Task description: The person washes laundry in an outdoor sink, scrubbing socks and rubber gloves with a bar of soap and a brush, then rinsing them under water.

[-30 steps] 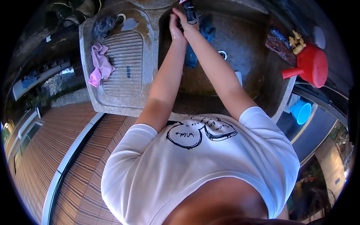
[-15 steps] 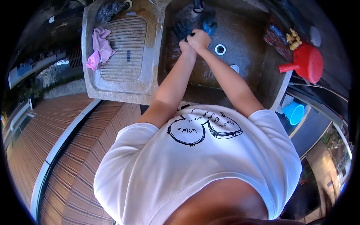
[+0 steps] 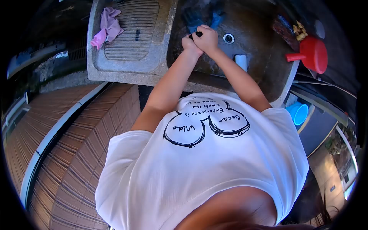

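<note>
Over the stone basin [image 3: 264, 65], my left hand [image 3: 190, 45] and my right hand [image 3: 207, 39] press together, fingers curled in. Both are closed around a dark, wet-looking cloth [image 3: 197, 34], of which only a small black part shows between them. Just beyond them, dark blue fabric [image 3: 217, 18] spreads in the basin; I cannot tell whether it is the same piece. To the right of my hands lies the round drain [image 3: 228, 38]. A white block-like object [image 3: 240, 61] rests nearer to me, beside my right forearm.
Left of the basin is a ribbed washboard slab [image 3: 132, 38] with a pink cloth [image 3: 110, 25] on it. A red dipper [image 3: 316, 55] and ginger-like pieces [image 3: 299, 31] sit at the right edge. A light blue bucket [image 3: 298, 113] stands lower right.
The view has tilted, so the sink appears higher. My hands have shifted their grip slightly on the dark cloth and drawn a little closer to me. The white object shows more fully.
</note>
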A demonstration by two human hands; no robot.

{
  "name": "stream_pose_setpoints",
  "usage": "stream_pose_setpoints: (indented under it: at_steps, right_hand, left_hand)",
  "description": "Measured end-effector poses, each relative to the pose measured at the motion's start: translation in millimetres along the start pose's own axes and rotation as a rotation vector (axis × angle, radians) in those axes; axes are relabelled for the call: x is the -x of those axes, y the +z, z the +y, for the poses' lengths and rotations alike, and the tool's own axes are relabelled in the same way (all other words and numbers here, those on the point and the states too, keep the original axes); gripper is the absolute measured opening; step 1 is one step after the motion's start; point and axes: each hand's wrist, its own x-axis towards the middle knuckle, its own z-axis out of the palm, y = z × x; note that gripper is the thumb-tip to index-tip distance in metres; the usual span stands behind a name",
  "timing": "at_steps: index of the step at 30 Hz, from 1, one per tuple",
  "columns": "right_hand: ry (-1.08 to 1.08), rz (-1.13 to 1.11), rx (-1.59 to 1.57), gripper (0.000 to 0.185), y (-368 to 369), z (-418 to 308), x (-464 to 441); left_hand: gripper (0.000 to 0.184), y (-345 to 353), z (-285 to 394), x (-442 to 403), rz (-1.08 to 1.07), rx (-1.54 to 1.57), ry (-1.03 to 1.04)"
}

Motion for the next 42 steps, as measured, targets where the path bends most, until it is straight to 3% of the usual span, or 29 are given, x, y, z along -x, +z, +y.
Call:
stream_pose_setpoints:
  at_steps: [1,3,5,6,9,10,11,12,13,14,15,16,17,19,21,22,25,26,27,28,29,30,31,32,36,38,40,41,42]
  right_hand:
    - [-0.001,0.002,-0.003,0.021,-3,-14,-6]
    - [-0.013,0.017,-0.313,0.028,1,-45,-15]
    - [0.028,0.01,-0.871,0.029,33,-56,-10]
    - [0.453,-0.395,-0.912,0.047,9,-68,-10]
    - [1.007,-0.385,-0.522,0.076,115,59,11]
    - [1.104,-0.206,-0.112,0.077,116,62,18]
    - [1.245,-0.026,0.255,0.077,111,60,22]
    - [1.204,0.033,0.341,0.069,109,59,27]
    - [1.164,0.091,0.426,0.06,112,65,33]
    - [1.169,0.089,0.426,0.06,117,79,34]
    - [1.163,-0.005,0.115,0.05,137,111,38]
    - [1.138,-0.097,-0.197,0.039,146,123,40]
    - [1.141,-0.099,-0.196,0.039,138,112,37]
    - [1.45,0.093,-0.966,0.029,100,70,7]
    - [1.397,0.126,-1.108,0.035,76,64,-11]
    - [1.371,0.126,-1.251,0.037,63,60,-18]
    - [1.258,0.169,-1.463,0.041,28,23,-37]
    - [1.175,0.219,-1.523,0.043,18,13,-40]
    - [1.16,0.232,-1.517,0.043,9,5,-42]
    - [1.091,0.226,-1.501,0.043,2,-3,-43]
    - [1.024,0.222,-1.485,0.044,-4,-9,-43]
    - [0.969,0.211,-1.471,0.039,-4,-9,-41]
    - [0.964,0.227,-1.471,0.039,-7,-11,-38]
    - [0.901,0.181,-1.45,0.036,-11,-14,-31]
    - [0.806,0.095,-1.408,0.02,-28,-24,8]
    - [0.879,0.098,-1.338,0.022,-37,-9,32]
    - [1.14,0.209,-0.855,0.031,-54,26,52]
    - [0.989,0.146,-0.468,0.055,-34,106,86]
    - [1.149,-0.113,0.125,0.088,-47,130,99]
  left_hand:
    - [0.03,1,16,7,-0.084,-0.016,0.047]
    - [0.023,1,58,29,0.057,-0.16,0.148]
    - [0.022,1,115,67,0.101,-0.285,0.336]
    - [0.023,-7,142,81,0.102,-0.377,0.494]
    - [0.025,-85,257,73,0.204,-0.434,0.773]
    - [0.025,-81,272,97,0.401,-0.419,0.863]
    - [0.03,-121,315,88,0.306,-0.548,1.01]
    - [0.039,-122,326,98,0.571,-0.785,1.157]
    - [0.059,-128,341,101,0.596,-0.973,1.117]
    - [0.068,-134,350,95,0.849,-1.205,1.08]
    - [0.078,-125,349,101,1.106,-1.431,1.018]
    - [0.083,-123,353,99,1.12,-1.569,0.976]
    - [0.088,-122,357,94,1.132,-1.706,0.93]
    - [0.093,-123,357,86,0.885,-1.783,0.917]
    - [0.098,-114,342,82,1.161,-1.978,0.984]
    - [0.105,-100,325,85,1.379,-2.074,1.097]
    - [0.104,-74,283,84,1.067,-2.071,1.766]
    - [0.089,-55,249,87,0.811,-1.996,1.67]
    - [0.077,-47,224,75,0.349,-1.717,1.47]
    - [0.072,-26,193,72,0.119,-1.507,0.864]
    - [0.085,-14,161,57,-0.128,-1.219,0.357]
    - [0.101,2,125,51,-0.174,-0.922,-0.032]
    - [0.108,16,99,44,-0.22,-0.957,-0.101]
    - [0.108,24,77,24,-0.26,-1.033,-0.003]
    - [0.036,45,42,-23,-0.24,-0.592,-0.169]
    - [0.023,35,32,-30,-0.237,-0.709,0.081]
    - [0.022,23,38,-42,-0.218,-0.988,0.244]
    - [0.021,28,49,-33,-0.185,-1.067,0.199]
    - [0.021,33,62,-28,-0.189,-1.133,0.191]
